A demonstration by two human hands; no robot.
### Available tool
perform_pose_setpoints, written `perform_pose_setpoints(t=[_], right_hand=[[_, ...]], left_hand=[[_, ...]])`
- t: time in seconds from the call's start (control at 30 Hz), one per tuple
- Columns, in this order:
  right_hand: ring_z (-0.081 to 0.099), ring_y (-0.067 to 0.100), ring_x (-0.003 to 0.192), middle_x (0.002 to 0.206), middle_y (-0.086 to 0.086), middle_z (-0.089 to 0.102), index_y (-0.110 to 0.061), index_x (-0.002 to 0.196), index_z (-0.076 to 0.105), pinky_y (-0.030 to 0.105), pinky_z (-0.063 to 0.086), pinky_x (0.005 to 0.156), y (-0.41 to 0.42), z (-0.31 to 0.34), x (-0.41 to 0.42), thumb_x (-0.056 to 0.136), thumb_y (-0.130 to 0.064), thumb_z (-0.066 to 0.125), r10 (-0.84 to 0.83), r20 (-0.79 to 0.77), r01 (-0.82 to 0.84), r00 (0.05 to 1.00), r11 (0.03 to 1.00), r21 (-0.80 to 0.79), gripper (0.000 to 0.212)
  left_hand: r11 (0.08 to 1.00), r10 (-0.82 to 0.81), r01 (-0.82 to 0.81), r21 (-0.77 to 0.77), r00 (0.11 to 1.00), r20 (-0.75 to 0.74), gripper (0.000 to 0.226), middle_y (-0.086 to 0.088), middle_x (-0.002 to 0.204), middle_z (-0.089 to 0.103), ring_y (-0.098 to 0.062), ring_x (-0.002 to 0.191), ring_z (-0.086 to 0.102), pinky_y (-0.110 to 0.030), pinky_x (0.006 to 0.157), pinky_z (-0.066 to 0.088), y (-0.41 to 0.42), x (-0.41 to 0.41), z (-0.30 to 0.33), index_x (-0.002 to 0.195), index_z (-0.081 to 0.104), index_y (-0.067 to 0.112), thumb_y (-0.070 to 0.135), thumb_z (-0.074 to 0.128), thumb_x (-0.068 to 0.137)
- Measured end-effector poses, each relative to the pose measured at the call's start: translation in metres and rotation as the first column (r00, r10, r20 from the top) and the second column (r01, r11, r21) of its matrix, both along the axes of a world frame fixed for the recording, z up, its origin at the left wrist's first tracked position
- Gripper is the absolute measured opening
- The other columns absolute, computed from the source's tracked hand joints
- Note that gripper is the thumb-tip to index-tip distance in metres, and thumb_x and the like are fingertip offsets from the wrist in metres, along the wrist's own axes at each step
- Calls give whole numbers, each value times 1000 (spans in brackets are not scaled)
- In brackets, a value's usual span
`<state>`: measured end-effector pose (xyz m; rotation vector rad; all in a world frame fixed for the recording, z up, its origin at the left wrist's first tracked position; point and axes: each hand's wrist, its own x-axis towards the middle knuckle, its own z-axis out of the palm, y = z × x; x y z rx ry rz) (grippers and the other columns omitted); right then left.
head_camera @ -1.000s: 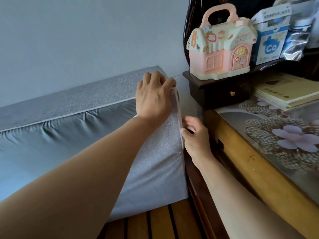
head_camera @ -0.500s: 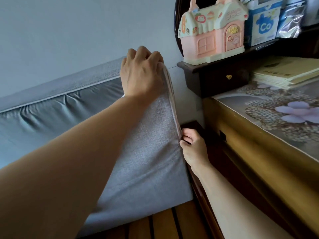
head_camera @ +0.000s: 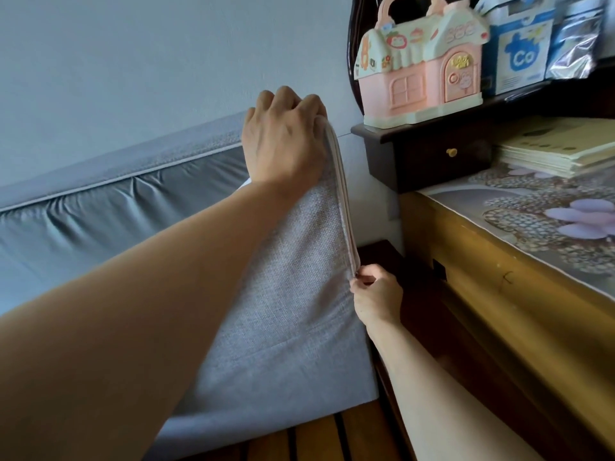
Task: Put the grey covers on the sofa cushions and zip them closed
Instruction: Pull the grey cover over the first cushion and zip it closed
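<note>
A long sofa cushion in a grey woven cover (head_camera: pixel 293 311) stands on edge on the slatted seat. Its far side is smooth darker grey fabric (head_camera: pixel 100 227) with pale piping. My left hand (head_camera: pixel 286 141) grips the cover's top right corner, fingers curled over the edge. A pale zip (head_camera: pixel 342 201) runs down the right end. My right hand (head_camera: pixel 372 291) pinches the zip pull about halfway down that end. Below my right hand the end of the cover is hidden.
A wooden slatted sofa seat (head_camera: pixel 319 434) lies below. Close on the right stands a wooden table with a flowered top (head_camera: pixel 532 221), a dark small drawer shelf (head_camera: pixel 429 151), a pink toy house (head_camera: pixel 422 64), stacked booklets (head_camera: pixel 559 148) and packets. The wall is behind.
My right hand has slid down the cushion's right end with the zip pull, from near the top to about halfway. My left hand has kept its grip on the top corner.
</note>
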<state>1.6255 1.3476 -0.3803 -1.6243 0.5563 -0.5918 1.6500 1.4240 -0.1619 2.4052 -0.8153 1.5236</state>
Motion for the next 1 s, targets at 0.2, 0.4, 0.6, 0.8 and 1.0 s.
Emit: perform_pose_setpoints(t=[0.2,0.4,0.6,0.8,1.0], right_hand=[[57,7,40,57,2,60,-3,78,67,19,50,47,-5,1,-6,83,-4,66,11,-9,-8,1000,948,318,5],[49,1,32,59,4,56,-8,70,59,14,40,39,-6,24,-14,89,-2,56,-19,71,-21,997,854,521,20],[41,0,28,56,7,50,4,81,62,12,35,33,-1,77,-24,89,1,56,-72,151,-19,986,848,530,10],[48,5,36,53,0,57,-9,67,61,17,42,43,-2,144,-30,87,-8,62,-80,207,-17,975,902,430,20],[47,3,38,44,-6,53,-9,65,62,19,41,42,-6,203,-37,89,-11,59,-28,281,-66,959,945,320,24]], left_hand=[[1000,15,-15,-14,1000,-18,31,-6,100,59,-27,96,48,-29,72,23,-1,-3,1,96,66,18,28,38,87],[1000,-7,5,-19,998,-57,29,-6,99,59,-27,95,48,-30,72,25,0,-8,2,95,66,18,28,40,87],[998,-60,57,-23,988,-141,21,-6,94,62,-28,93,51,-30,70,28,3,-18,9,90,69,17,24,50,88],[995,-88,95,10,948,-307,22,-1,102,63,-24,97,51,-27,72,29,10,-25,24,99,72,22,27,51,93],[988,-109,151,42,856,-505,22,0,107,61,-21,101,49,-23,73,28,18,-27,39,106,70,26,29,55,90]])
